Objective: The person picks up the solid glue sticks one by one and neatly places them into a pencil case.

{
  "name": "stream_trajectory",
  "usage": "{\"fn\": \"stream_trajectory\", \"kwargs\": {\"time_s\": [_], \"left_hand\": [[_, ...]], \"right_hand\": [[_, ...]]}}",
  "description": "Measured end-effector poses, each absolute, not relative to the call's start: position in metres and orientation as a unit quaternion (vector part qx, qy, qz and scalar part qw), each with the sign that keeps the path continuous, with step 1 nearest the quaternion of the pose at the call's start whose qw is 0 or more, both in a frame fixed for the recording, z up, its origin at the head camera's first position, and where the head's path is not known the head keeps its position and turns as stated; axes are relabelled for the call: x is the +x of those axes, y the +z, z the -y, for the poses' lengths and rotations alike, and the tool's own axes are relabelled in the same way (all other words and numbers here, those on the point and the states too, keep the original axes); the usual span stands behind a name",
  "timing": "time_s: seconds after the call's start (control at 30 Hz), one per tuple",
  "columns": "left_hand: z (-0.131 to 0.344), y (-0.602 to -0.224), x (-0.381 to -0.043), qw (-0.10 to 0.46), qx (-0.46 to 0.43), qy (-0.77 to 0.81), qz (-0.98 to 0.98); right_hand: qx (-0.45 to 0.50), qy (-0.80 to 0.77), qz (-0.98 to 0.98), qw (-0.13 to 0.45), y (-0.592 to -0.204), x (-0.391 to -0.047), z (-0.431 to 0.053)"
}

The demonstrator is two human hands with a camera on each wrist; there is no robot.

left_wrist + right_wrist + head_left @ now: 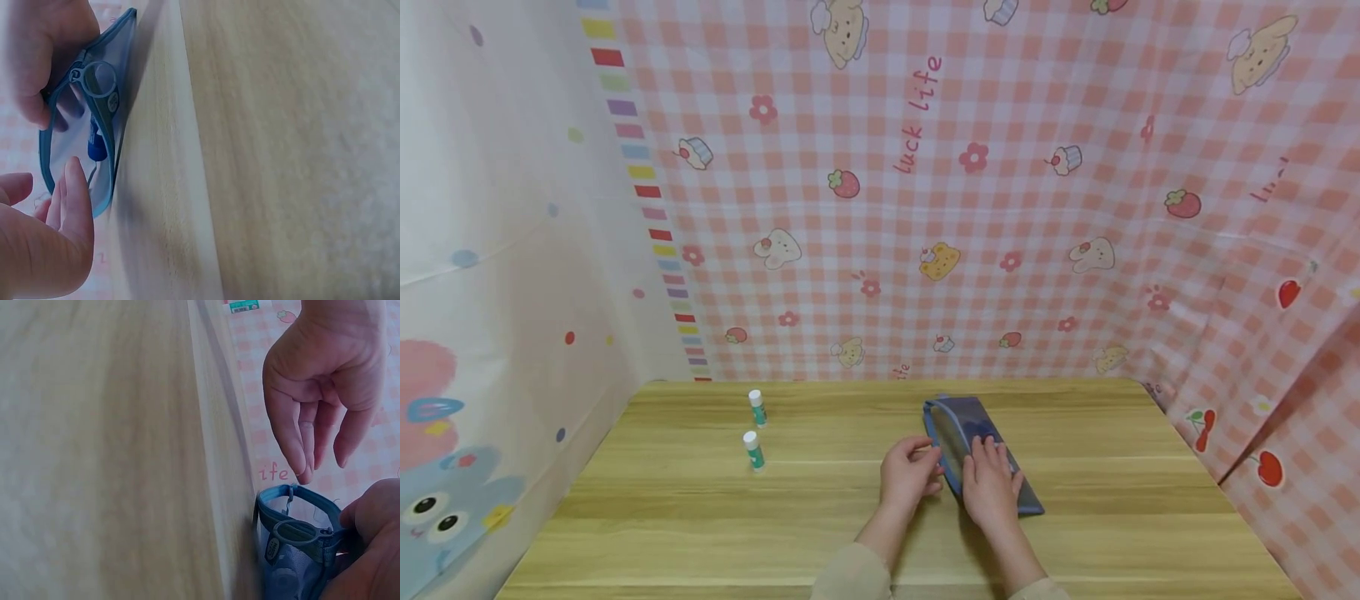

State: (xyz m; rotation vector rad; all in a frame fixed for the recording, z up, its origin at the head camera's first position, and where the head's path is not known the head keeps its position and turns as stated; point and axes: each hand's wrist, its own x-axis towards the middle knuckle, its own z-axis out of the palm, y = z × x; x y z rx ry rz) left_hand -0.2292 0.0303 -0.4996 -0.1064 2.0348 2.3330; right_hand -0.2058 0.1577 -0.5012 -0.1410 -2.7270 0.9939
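A blue mesh zip pouch (973, 417) lies on the table with its mouth spread apart, a round pull ring (100, 79) at its zip. My right hand (991, 492) is over the pouch; in the right wrist view its thumb and fingers pinch the rim. Beside the mouth is my left hand (908, 477), its fingers loosely bent and holding nothing, the fingertips close to the opening. Through the mouth, in the left wrist view, shows a dark blue object (95, 145) with a thin shaft; its kind is unclear.
Two glue sticks with white caps and green labels, one farther back (757, 408) and one nearer (753, 451), stand on the left of the wooden table (700, 525). A pink checked curtain (880, 208) hangs behind the table, and a white printed one (512, 208) at the left.
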Motion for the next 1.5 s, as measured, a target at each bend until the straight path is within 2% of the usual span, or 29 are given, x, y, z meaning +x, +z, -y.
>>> {"fn": "stream_trajectory", "kwargs": {"time_s": [0.9, 1.5], "left_hand": [[0.009, -0.491, -0.217, -0.01, -0.04, 0.766, -0.641], [0.064, -0.472, -0.224, -0.081, -0.052, 0.75, -0.655]], "right_hand": [[-0.041, 0.347, 0.931, 0.11, -0.497, -0.203, -0.158], [-0.042, 0.35, 0.929, 0.114, -0.498, -0.204, -0.16]]}}
